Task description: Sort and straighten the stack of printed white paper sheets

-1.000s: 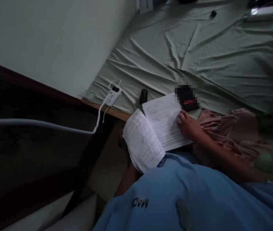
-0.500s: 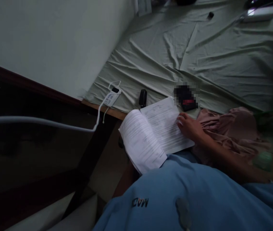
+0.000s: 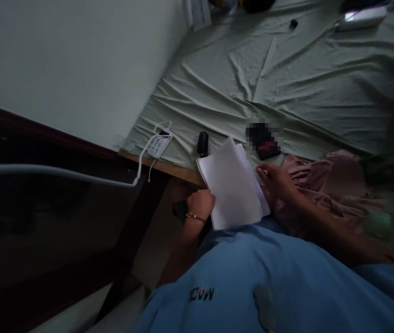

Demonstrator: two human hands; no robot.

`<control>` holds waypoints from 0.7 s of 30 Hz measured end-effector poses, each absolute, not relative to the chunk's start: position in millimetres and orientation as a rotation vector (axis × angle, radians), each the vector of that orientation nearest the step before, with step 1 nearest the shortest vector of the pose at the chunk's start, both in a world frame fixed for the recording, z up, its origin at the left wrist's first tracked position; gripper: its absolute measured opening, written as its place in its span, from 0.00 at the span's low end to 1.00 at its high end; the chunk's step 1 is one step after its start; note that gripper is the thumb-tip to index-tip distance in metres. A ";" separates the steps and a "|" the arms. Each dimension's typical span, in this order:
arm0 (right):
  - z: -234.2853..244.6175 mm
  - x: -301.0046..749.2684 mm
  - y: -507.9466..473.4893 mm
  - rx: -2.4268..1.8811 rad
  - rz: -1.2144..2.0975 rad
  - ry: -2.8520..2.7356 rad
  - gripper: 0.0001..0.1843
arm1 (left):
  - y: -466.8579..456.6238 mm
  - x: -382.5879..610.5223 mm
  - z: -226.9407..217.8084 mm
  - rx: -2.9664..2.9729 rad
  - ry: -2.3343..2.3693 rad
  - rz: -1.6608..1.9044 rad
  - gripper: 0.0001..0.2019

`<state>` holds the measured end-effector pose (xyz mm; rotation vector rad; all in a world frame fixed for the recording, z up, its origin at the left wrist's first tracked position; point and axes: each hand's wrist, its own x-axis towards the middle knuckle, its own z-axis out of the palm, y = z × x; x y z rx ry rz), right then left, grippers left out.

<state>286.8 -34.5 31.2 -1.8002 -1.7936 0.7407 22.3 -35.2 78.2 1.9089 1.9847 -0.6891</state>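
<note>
A stapled-looking sheaf of white papers (image 3: 233, 189) rests at my lap by the table edge, its top sheet appearing blank. At its left edge, my left hand (image 3: 201, 204) is closed on the papers, a thin bracelet at the wrist. My right hand (image 3: 277, 179) is beside the right edge of the sheaf, fingers curled toward the thumb; whether a page edge is between them I cannot make out. Beyond the papers lies a black stapler-like object (image 3: 202, 144). To its right is a dark, partly blurred object (image 3: 269, 150) with a red mark.
A wrinkled pale green cloth (image 3: 287, 74) covers the surface. A white power adapter (image 3: 158, 145) with a cable (image 3: 61, 171) lies at the left edge, near the wall (image 3: 79, 60). Crumpled pink fabric (image 3: 339, 180) is at right. A white box (image 3: 363, 19) stands far back.
My left hand has come into view at the papers' left edge. The printed left-hand pages have swung right over the open printed page, showing a blank side. My right hand no longer rests on the page.
</note>
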 end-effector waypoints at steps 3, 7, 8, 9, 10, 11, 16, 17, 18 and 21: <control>31.4 287.5 -34.0 -1.870 0.707 -1.711 0.18 | -36.2 16.4 72.6 1.944 1.999 -0.624 0.18; 34.4 282.8 -34.7 -1.985 0.639 -1.829 0.19 | -40.5 4.8 64.4 1.927 1.978 -0.464 0.17; 35.1 281.1 -34.8 -2.015 0.646 -1.873 0.19 | -41.8 1.8 60.9 1.917 1.971 -0.413 0.16; 35.6 279.3 -34.5 -2.045 0.657 -1.906 0.19 | -43.0 -1.2 56.6 1.904 1.962 -0.355 0.16; 35.9 277.6 -34.0 -2.077 0.665 -1.929 0.19 | -43.9 -4.1 51.7 1.885 1.949 -0.292 0.15; 36.0 275.9 -33.2 -2.108 0.669 -1.946 0.19 | -44.7 -7.0 46.4 1.864 1.931 -0.221 0.15; 32.3 269.5 -25.9 -2.130 0.691 -2.013 0.17 | -47.9 -20.2 19.4 1.649 1.770 0.168 0.16; 31.4 268.6 -24.3 -2.127 0.697 -2.001 0.17 | -48.9 -22.3 14.5 1.582 1.736 0.229 0.16; 30.9 267.8 -22.7 -2.138 0.692 -1.975 0.17 | -50.3 -24.3 9.7 1.512 1.699 0.286 0.16; 30.8 265.9 -18.1 -2.204 0.640 -1.913 0.20 | -55.8 -28.3 -4.5 1.293 1.578 0.442 0.16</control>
